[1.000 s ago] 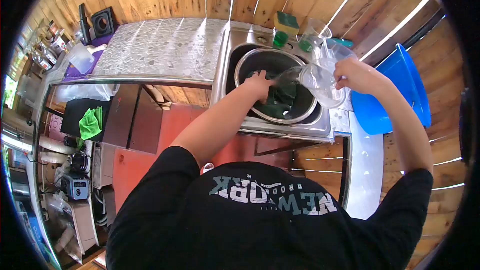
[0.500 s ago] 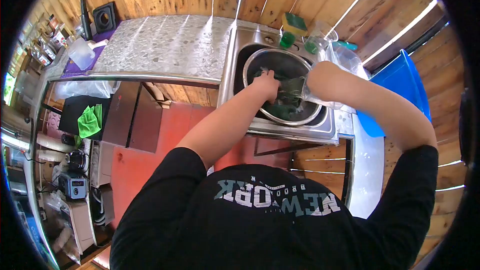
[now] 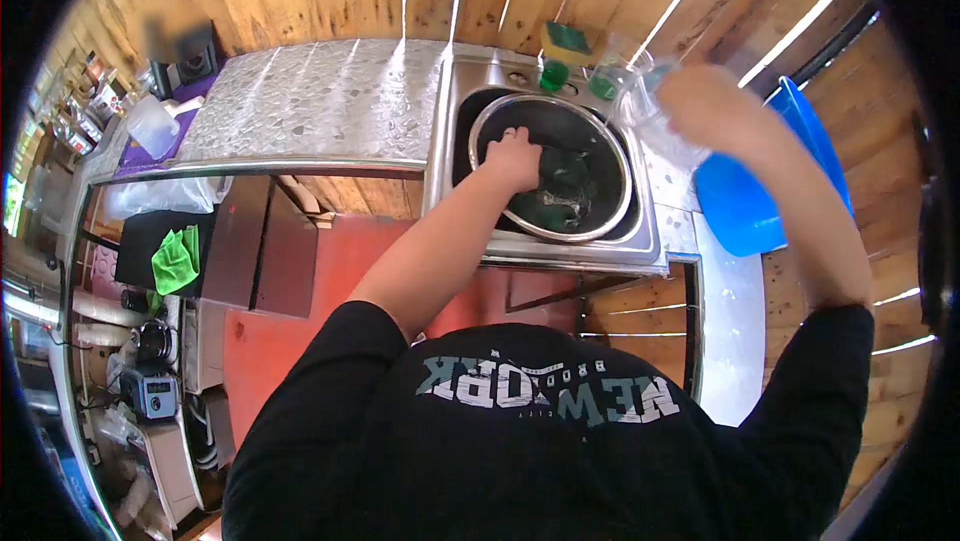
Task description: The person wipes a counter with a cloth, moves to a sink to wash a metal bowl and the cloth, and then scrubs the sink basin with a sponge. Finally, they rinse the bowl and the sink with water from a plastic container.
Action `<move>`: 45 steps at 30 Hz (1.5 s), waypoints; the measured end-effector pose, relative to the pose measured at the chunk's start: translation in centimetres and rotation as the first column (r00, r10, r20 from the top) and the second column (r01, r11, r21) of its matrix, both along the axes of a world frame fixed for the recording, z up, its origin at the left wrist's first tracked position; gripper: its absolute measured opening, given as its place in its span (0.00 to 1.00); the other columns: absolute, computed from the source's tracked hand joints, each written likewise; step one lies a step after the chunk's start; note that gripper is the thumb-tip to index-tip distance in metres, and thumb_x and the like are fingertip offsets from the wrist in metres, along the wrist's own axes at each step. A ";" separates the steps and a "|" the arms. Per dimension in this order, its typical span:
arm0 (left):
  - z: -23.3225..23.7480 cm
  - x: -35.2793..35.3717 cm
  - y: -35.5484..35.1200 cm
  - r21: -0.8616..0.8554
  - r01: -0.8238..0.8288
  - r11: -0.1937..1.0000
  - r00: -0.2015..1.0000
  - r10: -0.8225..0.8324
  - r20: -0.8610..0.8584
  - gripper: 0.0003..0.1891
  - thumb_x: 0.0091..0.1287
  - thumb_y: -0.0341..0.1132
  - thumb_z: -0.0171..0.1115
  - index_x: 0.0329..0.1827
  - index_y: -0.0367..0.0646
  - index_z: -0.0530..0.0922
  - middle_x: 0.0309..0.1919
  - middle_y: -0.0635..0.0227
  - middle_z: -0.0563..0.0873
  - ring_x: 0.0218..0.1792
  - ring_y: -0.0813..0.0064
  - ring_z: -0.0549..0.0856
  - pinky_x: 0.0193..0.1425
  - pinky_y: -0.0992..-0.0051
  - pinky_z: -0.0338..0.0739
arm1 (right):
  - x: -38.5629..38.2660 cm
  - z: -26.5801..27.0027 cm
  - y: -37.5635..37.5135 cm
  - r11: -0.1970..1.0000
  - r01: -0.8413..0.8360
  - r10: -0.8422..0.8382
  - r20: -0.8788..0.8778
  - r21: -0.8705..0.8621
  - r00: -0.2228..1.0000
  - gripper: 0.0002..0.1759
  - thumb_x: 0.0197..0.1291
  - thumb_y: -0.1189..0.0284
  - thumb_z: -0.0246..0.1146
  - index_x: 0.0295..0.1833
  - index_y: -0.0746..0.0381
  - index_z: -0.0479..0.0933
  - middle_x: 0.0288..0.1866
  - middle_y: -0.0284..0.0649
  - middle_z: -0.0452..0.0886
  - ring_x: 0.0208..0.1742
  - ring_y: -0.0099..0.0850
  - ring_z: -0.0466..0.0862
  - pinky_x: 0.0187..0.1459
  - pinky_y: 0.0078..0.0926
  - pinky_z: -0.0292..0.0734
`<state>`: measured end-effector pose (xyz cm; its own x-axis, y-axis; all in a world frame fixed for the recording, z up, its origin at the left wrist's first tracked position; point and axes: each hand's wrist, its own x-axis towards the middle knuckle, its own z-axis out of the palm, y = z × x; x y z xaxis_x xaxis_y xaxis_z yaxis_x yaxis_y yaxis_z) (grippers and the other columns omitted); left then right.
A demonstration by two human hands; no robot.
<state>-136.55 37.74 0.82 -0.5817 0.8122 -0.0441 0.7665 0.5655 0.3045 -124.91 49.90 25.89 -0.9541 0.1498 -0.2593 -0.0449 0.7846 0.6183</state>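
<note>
A round metal pot [image 3: 628,203] sits in the sink, with dark green, wet-looking material [image 3: 568,176] inside that I cannot make out clearly. My left hand [image 3: 513,159] reaches over the near-left rim into the pot. Its fingers are slightly bent and apart, beside the green material, and nothing shows in its grip. Up and to the right of the pot, my right hand [image 3: 705,103] is blurred by motion. It is closed on a clear plastic container [image 3: 645,113], held near the pot's right rim.
The steel sink [image 3: 440,196] is set into a patterned counter [image 3: 310,101]. Behind it stand a yellow-green sponge [image 3: 567,41], a small green container [image 3: 553,76] and a clear cup [image 3: 606,81]. A blue basin [image 3: 742,203] stands to the right.
My right hand has lifted the clear container from over the pot, up and to the right. The stream into the pot no longer shows. My left hand stays in the pot.
</note>
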 end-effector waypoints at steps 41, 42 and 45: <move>6.9 -4.2 4.5 0.344 -0.199 0.918 0.611 -0.158 0.775 0.10 0.66 0.43 0.57 0.42 0.47 0.75 0.29 0.76 0.76 0.29 0.79 0.76 0.37 0.74 0.74 | -0.4 -20.4 8.7 -0.052 0.210 -0.477 0.209 -0.976 0.854 0.37 0.48 0.53 0.70 0.55 0.71 0.70 0.32 0.44 0.81 0.30 0.30 0.83 0.27 0.25 0.78; 7.6 -4.4 4.2 0.366 -0.213 0.906 0.578 -0.185 0.795 0.10 0.67 0.42 0.56 0.44 0.47 0.75 0.32 0.76 0.77 0.31 0.79 0.77 0.38 0.74 0.74 | -0.9 -20.4 7.6 -0.120 0.268 -0.501 0.291 -0.956 0.815 0.42 0.46 0.52 0.71 0.58 0.71 0.68 0.33 0.45 0.80 0.30 0.29 0.83 0.27 0.24 0.79; 9.5 -4.8 3.3 0.444 -0.300 0.844 0.468 -0.275 0.840 0.10 0.69 0.41 0.54 0.46 0.47 0.75 0.35 0.76 0.78 0.35 0.79 0.77 0.39 0.73 0.73 | -2.5 -22.1 6.9 -0.067 0.278 -0.467 0.277 -0.958 0.840 0.52 0.41 0.53 0.74 0.68 0.67 0.59 0.41 0.48 0.79 0.32 0.32 0.82 0.30 0.26 0.79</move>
<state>-141.31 41.00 10.36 -0.4797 0.8659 -0.1415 -0.0641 0.1263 0.9899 -127.45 56.82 3.77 -0.8803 0.2073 -0.4267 0.4692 0.5133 -0.7186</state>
